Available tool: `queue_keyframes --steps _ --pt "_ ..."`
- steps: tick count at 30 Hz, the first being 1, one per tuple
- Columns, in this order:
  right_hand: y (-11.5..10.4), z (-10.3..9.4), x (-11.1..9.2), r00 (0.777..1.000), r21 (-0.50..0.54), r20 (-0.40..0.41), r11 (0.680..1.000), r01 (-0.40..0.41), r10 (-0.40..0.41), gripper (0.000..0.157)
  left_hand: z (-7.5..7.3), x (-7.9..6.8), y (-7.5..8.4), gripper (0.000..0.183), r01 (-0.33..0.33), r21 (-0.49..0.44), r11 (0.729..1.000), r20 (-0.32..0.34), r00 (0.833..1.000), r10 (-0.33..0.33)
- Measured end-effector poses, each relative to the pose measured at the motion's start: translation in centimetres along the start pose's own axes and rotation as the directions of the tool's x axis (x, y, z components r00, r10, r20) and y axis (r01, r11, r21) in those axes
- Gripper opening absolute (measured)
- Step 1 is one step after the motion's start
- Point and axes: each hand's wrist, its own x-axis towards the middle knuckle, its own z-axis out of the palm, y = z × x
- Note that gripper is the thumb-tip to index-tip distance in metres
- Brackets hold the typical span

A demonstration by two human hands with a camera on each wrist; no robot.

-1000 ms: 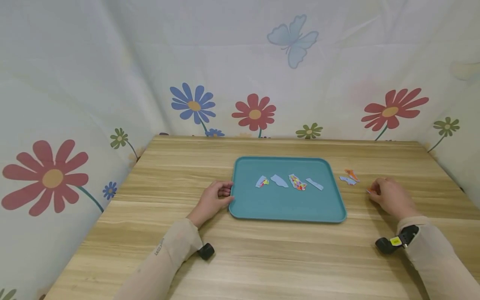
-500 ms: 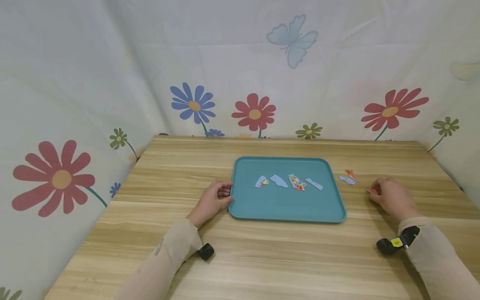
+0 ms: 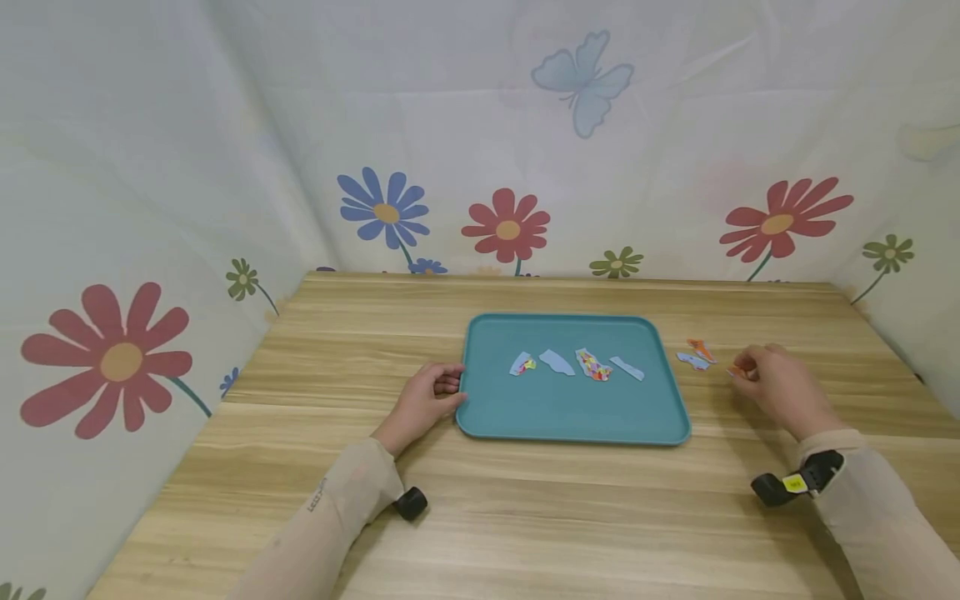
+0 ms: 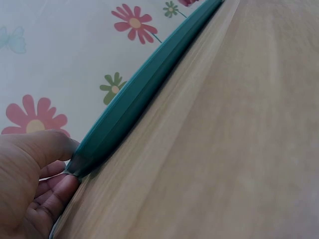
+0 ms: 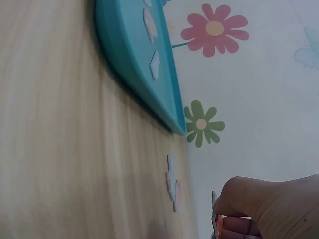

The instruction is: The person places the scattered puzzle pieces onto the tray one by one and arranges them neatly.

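Pinches tray [image 3: 570, 414] at nine o'clock with left hand [image 3: 423, 402], presumably against sliding; grips orange-marked piece [image 5: 215, 219] in right hand [image 3: 783, 392] beyond three o'clock.

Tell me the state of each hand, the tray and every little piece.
Left hand: holds the tray at its left edge
Right hand: pinches a small piece
Small piece: pinched, partly hidden
Tray: flat on the table
Four pieces in tray: spread out, not touching
Two pieces right of tray: on the table, close together
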Motion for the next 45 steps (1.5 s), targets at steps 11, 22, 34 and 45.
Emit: queue_keyframes --steps 11,22,34,45 --pt "-2.2 -1.3 0.4 1.0 0.035 0.01 0.999 0.027 -0.028 0.025 0.0 0.1 -0.1 0.045 -0.009 0.0 1.0 -0.002 1.0 0.009" --pt "-5.5 -1.3 1.0 0.994 0.065 -0.009 0.992 0.11 -0.11 0.023 0.2 -0.1 -0.1 0.045 -0.002 0.0 1.0 -0.014 1.0 0.002" --pt "-8.4 0.2 1.6 0.982 0.086 -0.016 0.978 0.19 -0.189 0.015 0.3 -0.2 -0.3 0.045 -0.014 -0.002 1.0 -0.021 1.0 0.013" --pt "-11.1 2.4 2.1 0.972 0.127 -0.005 0.964 0.232 -0.233 0.011 0.4 -0.1 -0.3 0.045 -0.026 -0.011 1.0 -0.02 0.999 0.026"
